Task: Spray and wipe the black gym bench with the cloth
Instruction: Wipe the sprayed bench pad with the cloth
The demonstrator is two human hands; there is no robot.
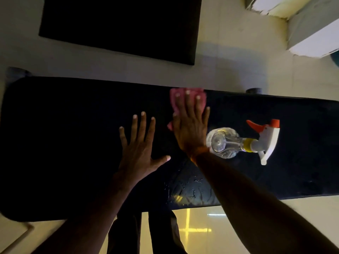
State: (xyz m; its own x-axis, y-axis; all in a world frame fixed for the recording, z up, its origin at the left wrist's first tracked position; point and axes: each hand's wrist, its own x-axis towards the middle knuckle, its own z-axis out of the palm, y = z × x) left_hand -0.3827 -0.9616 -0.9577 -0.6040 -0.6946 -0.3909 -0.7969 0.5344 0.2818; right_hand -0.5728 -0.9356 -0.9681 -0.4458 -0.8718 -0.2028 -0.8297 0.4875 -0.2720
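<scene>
Four fingers (pixel 187 101) of the right hand (pixel 189 129) lie spread flat, pinning the crumpled pink cloth (pixel 185 97) at the far edge of the long black padded bench (pixel 73 143) — wet streaks sit nearer the body, so the stroke likely pulls back across its width — left hand (pixel 139 149) open, empty, bracing beside.

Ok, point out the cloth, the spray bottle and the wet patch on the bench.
pink cloth (pixel 189 92), head view, far edge past the fingertips.
spray bottle (pixel 222 142), head view, clear body lying on its side.
wet patch (pixel 190 189), head view, droplets near the bench's near edge.
</scene>
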